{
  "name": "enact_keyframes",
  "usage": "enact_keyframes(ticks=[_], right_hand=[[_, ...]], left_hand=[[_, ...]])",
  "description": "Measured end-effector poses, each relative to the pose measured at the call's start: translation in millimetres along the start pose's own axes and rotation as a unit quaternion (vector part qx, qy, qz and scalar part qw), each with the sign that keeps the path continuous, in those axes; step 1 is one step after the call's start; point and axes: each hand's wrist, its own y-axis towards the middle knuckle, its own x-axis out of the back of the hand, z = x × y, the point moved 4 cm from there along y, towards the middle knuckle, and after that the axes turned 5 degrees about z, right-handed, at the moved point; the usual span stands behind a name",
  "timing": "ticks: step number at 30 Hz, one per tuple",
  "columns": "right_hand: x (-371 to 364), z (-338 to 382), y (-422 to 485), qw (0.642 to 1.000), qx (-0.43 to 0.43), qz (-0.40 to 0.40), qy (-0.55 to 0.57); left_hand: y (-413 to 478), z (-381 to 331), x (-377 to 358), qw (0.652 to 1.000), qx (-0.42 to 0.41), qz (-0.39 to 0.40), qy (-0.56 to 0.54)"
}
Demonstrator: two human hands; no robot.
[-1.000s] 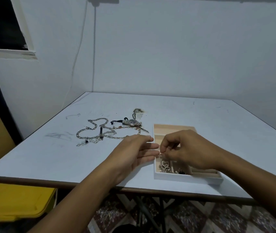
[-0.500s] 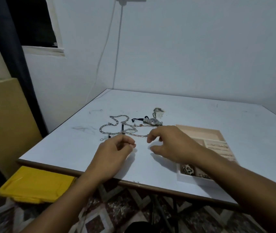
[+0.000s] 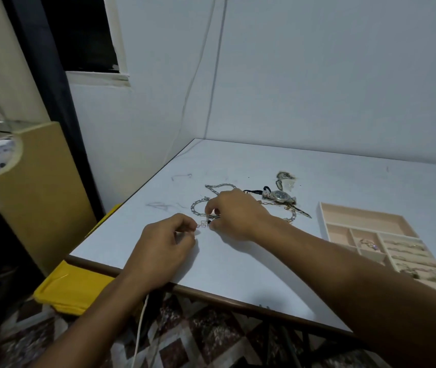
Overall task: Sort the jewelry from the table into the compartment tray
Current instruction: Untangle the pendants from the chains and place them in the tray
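A heap of silver chains (image 3: 199,205) lies on the white table (image 3: 238,261), with a wristwatch (image 3: 280,196) and a small pale trinket (image 3: 283,177) behind it. My right hand (image 3: 234,215) reaches across onto the chains, and its thumb and fingers pinch a link with a small black bead. My left hand (image 3: 162,247) sits just left of it with curled fingers, pinching the thin chain end (image 3: 201,226) near the table's front. The beige compartment tray (image 3: 365,217) stands at the right, with rings and chains in its near compartments.
A yellow bin (image 3: 71,288) sits on the patterned floor below the table's left corner. A tan board (image 3: 39,187) leans at the left under a dark window. Two cables (image 3: 211,75) hang down the wall corner. A white cord (image 3: 140,330) dangles by my left forearm.
My right hand left the tray and crossed left onto the chains, where it now pinches a link. My left hand shifted forward to the chain end. The view swung left.
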Motion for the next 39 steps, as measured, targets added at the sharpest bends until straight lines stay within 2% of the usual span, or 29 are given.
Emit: enact_keyframes(ticks=[13,19,25,29,31,34,37,39], right_hand=[[3.7,7.0,18.7,0.999,0.010,0.031,0.017],[1.7,5.0,16.2,0.994,0.020,0.110,0.010],[0.9,11.3,20.1,0.994,0.039,0.103,-0.022],[12.6,8.8,20.0,0.993,0.034,0.095,0.058],[23.4,3.9,18.4,0.989,0.031,0.081,0.119],[37.9,-3.6,14.0,0.985,0.032,0.056,0.158],[49.6,-9.2,9.3,0.986,0.039,0.044,0.157],[57.6,-12.6,4.7,0.987,0.040,0.037,0.151]], left_hand=[[16.4,11.9,13.4,1.000,0.007,0.000,-0.009],[20.2,9.0,12.0,1.000,0.007,0.001,-0.017],[25.4,8.7,8.4,1.000,0.012,0.003,-0.022],[34.6,8.5,8.1,0.997,0.028,-0.013,-0.064],[38.8,6.9,7.7,0.981,0.071,-0.032,-0.179],[42.3,-2.2,-1.4,0.912,0.160,-0.037,-0.375],[46.5,-12.5,-13.8,0.861,0.194,-0.024,-0.470],[49.0,-20.0,-21.2,0.843,0.197,-0.013,-0.500]])
